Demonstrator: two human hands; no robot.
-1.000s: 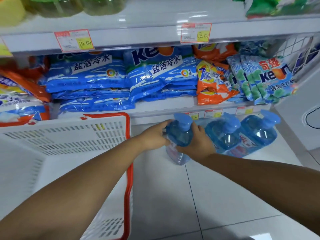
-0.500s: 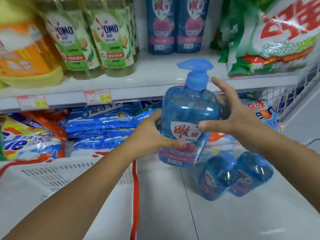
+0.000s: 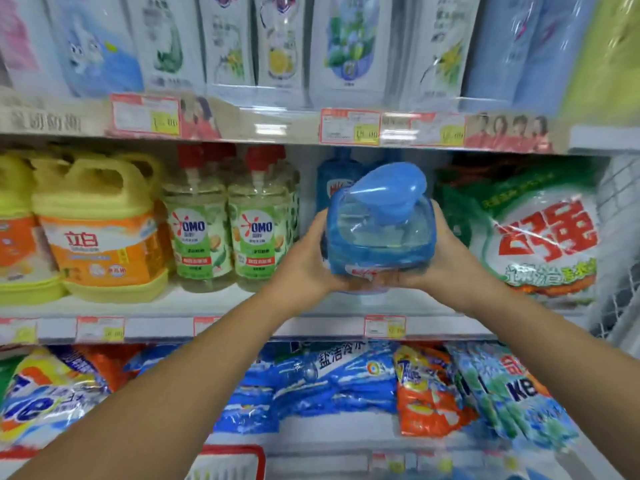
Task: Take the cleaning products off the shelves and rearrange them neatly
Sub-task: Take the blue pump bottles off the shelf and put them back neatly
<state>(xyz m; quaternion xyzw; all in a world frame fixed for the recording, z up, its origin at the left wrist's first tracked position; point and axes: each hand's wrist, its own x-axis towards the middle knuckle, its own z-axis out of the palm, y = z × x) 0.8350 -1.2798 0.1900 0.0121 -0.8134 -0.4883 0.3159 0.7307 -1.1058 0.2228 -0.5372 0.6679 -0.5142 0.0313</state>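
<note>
**Inspector A:** You hold the blue pump bottle (image 3: 379,233) between both hands, in front of the middle shelf (image 3: 207,303). It tilts so that the pump head faces you. Your left hand (image 3: 304,268) grips its left wall and your right hand (image 3: 446,258) its right wall. The fingers (image 3: 437,216) curl round the sides and both thumbs meet under the near lower edge.

**Inspector B:** Noted. Whether the base touches the shelf board, I cannot tell. The bottle sits in a gap. The OMO bottles (image 3: 197,233) stand near on your left, and the green-and-white detergent bag (image 3: 540,244) is just beside your right hand. The upper shelf edge (image 3: 277,128) runs close above the pump head. A wire mesh panel (image 3: 616,237) closes the right end.

**Inspector A:** Count: one bottle in your grip. At least two like blue bottles (image 3: 337,181) stand behind it, partly hidden. Two OMO bottles make the front row. There are more behind, number unclear. Two yellow jugs (image 3: 100,230) stand at the far left.

**Inspector B:** Below, blue bags (image 3: 329,375) lie stacked, too blurred to count. One orange bag (image 3: 426,393) lies beside them.
</note>
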